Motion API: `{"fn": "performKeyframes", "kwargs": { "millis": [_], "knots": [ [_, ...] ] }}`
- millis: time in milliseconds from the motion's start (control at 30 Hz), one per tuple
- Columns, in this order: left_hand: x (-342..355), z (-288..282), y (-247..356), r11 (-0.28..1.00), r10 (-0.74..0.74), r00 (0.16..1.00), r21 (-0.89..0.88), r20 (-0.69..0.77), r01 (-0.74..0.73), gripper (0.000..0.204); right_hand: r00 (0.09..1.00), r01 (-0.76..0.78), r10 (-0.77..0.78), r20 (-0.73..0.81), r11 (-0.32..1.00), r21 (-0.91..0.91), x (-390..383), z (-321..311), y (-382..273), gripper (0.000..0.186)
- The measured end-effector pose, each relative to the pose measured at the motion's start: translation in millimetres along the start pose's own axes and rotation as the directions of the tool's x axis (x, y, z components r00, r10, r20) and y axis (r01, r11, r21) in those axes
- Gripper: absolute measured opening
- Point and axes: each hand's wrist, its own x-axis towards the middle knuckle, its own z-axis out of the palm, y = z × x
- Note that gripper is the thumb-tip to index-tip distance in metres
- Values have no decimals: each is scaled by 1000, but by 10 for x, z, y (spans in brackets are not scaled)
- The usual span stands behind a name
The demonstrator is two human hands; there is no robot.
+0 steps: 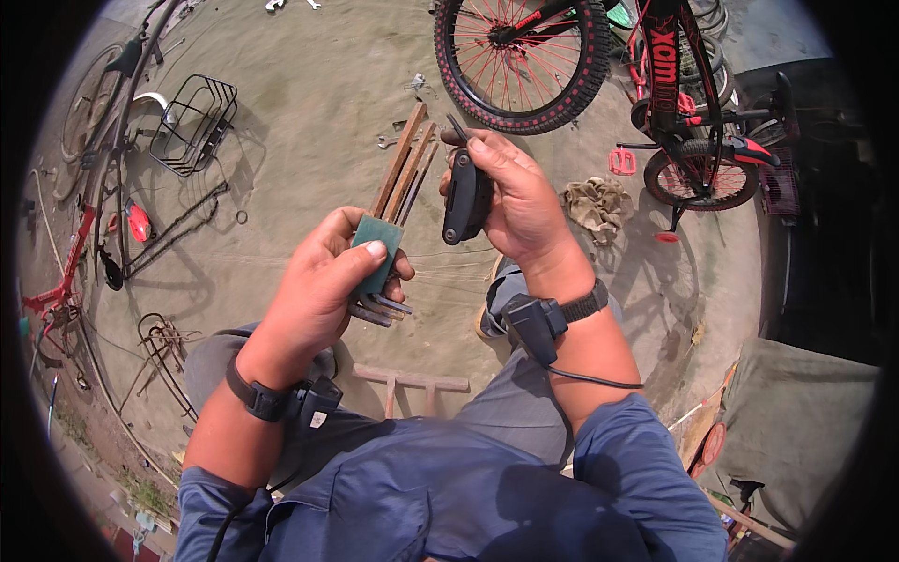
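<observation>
My left hand [337, 272] grips a teal plastic holder [382, 236] full of long hex keys [401, 164]; their rusty brown and grey shafts point up and away, with bent ends below my fingers. My thumb presses on the holder's face. Just to the right, my right hand [510, 192] is closed on a black folding multi-tool [466, 197], one thin bit sticking out at its top near my thumb. The two tools are apart, a short gap between them.
A black-and-red bicycle [663, 66] fills the upper right, beside a crumpled rag [599, 206]. Left lie a black wire basket [192, 124], bike frames and parts. Small spanners [387, 141] lie ahead. A wooden piece [410, 373] sits between my legs; a grey cloth [791, 421] is lower right.
</observation>
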Motion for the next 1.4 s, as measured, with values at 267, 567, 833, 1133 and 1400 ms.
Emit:
{"fn": "performKeyframes", "kwargs": {
  "millis": [267,567,833,1133,1400],
  "knots": [
    [53,-27,-95,962,-32,999,-271,32,40,46,998,-20,13,68,995,101,-24,43,-3,32],
    [89,-38,-119,906,-135,982,-385,132,176,59,996,-43,33,81,991,126,-40,56,-6,31],
    [95,-73,-200,767,-115,941,-573,320,288,62,992,-19,9,129,997,77,-26,13,68,34],
    [113,-62,-340,627,-93,843,-626,530,463,57,990,-24,12,139,996,82,-45,113,91,36],
    [129,-8,-411,527,-26,741,-621,671,580,62,970,-131,105,219,985,109,-67,119,148,27]
  ]
}}
